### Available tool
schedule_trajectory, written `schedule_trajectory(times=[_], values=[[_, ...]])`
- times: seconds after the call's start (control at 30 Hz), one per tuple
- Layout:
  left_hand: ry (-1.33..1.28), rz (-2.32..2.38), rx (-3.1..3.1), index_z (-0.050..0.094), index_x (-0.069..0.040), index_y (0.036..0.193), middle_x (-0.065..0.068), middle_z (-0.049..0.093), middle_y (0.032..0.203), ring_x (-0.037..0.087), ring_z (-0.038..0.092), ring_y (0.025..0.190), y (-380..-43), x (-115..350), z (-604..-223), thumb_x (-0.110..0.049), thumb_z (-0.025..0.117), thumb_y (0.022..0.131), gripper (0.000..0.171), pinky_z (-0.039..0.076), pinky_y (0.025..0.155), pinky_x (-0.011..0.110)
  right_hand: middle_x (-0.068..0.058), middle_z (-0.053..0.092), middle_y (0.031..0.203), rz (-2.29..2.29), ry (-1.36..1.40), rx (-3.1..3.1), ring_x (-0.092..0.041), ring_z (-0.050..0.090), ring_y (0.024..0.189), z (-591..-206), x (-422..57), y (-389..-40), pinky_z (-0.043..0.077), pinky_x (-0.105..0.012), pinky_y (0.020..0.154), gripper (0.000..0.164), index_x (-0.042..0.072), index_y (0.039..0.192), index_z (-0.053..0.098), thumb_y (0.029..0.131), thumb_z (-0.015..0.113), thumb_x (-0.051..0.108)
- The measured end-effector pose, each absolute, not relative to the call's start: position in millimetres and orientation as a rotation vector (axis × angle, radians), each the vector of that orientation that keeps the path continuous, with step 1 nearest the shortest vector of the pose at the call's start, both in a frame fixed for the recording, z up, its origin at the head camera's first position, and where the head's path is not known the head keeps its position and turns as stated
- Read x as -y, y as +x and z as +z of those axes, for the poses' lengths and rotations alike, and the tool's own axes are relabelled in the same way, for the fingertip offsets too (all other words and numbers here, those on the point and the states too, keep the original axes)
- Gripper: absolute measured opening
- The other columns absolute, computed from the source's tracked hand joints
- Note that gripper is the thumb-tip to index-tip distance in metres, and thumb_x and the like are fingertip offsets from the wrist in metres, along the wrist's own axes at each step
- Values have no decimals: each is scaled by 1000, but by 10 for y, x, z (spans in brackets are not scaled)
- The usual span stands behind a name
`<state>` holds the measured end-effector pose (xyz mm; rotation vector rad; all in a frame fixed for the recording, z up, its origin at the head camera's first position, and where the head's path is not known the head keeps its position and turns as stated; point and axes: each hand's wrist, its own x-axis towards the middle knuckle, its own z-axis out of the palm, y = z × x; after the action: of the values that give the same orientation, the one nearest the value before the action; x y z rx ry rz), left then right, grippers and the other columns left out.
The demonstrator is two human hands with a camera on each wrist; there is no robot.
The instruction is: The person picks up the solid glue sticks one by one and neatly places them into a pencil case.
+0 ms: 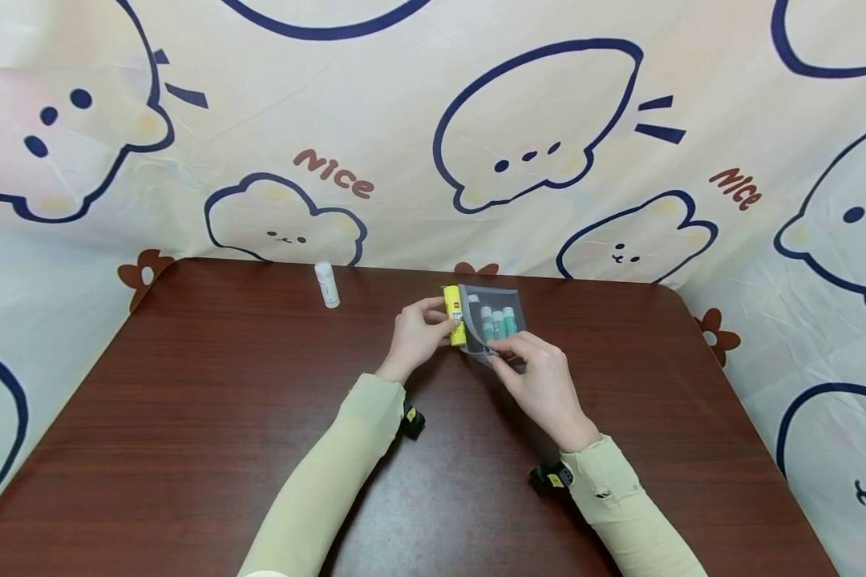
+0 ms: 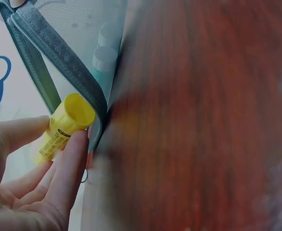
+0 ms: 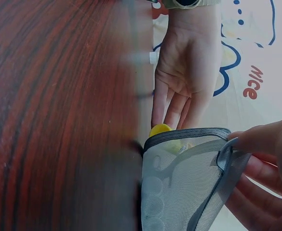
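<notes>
My left hand (image 1: pixel 414 335) pinches a yellow glue stick (image 2: pixel 63 126) between thumb and fingers, its printed label partly covered. The stick is at the open mouth of a grey mesh zipper pouch (image 1: pixel 483 292); in the left wrist view its round end meets the zippered edge. My right hand (image 1: pixel 541 383) pinches the near corner of that edge, the thumb and index finger gripping the zipper band (image 3: pixel 194 134). Through the mesh show three white-and-green tubes (image 1: pixel 498 322) lying side by side inside the pouch.
A white tube (image 1: pixel 327 284) stands upright near the table's back edge, left of the pouch. The dark brown wooden table (image 1: pixel 447 497) is bordered by a cloth backdrop (image 1: pixel 404 104) with cartoon drawings. Each wrist wears a small black camera.
</notes>
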<state>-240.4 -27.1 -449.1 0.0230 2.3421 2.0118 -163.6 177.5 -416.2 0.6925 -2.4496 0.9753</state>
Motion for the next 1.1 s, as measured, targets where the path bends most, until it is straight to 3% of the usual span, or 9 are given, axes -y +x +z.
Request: schedule_trajectory(times=[0.83, 1.1], values=[[-63, 1812, -2316, 57, 4, 139, 18, 72, 105, 22, 74, 78, -2400, 186, -4376, -12, 73, 96, 49, 61, 68, 33, 1, 70, 94, 956, 696, 2448, -11, 68, 82, -4161, -1769, -1632, 60, -31, 69, 19, 7, 103, 79, 85, 83, 3], [9, 1837, -2310, 62, 1, 136, 16, 74, 105, 24, 74, 84, -2407, 163, -4406, -7, 68, 99, 39, 61, 72, 32, 0, 70, 95, 951, 699, 2452, -9, 68, 82, -4162, -1772, -1629, 59, -28, 69, 20, 8, 102, 79, 84, 83, 2]])
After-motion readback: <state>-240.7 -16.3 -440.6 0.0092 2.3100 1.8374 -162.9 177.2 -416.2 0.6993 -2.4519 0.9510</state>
